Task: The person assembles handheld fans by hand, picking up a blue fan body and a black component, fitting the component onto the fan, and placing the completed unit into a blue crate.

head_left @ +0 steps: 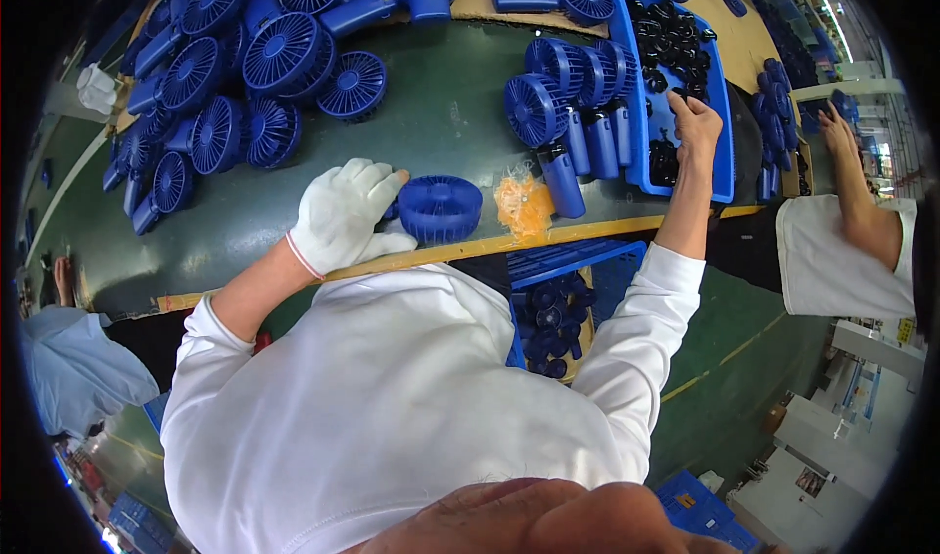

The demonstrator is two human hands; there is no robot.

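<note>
My left hand [345,213], in a white glove with a bare fingertip showing, is closed round the handle end of a blue handheld fan [441,208] at the table's near edge. The fan's round grille head sticks out to the right of the glove. Over a blue bin [727,162] on the right, my bare right hand [697,128] has its fingers pinched together. Small black parts [666,40] lie in that bin, some right by the fingertips. Whatever is in the pinch is too small to make out.
An orange fibrous clump [524,205] sits beside several blue fans [560,180] grouped left of the bin. A large heap of blue fans [289,53] covers the far left. Below the edge stands a blue crate [578,260] holding dark parts. Other people work at both sides.
</note>
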